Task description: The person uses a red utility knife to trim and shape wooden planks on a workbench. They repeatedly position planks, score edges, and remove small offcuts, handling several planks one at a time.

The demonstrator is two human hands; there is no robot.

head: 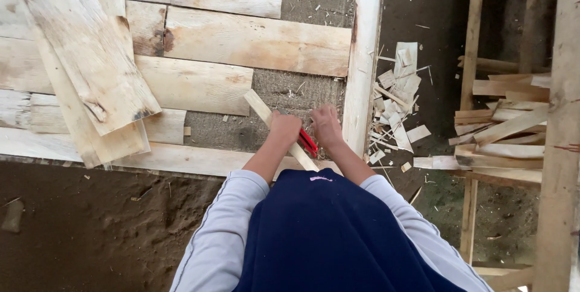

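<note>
My left hand is closed around a narrow pale wooden strip that slants up to the left over the bench. My right hand is closed on a red-handled tool held against the strip's lower part; the tool's working end is hidden by the hands. Both hands sit close together near the right edge of the plank workbench. Pale grey sleeves and a dark blue garment fill the bottom of the view.
Two loose boards lie stacked at the bench's left. Wood offcuts and shavings litter the dirt floor right of the bench. A pile of wooden slats rests on a frame at the right. Dark dirt floor lies below.
</note>
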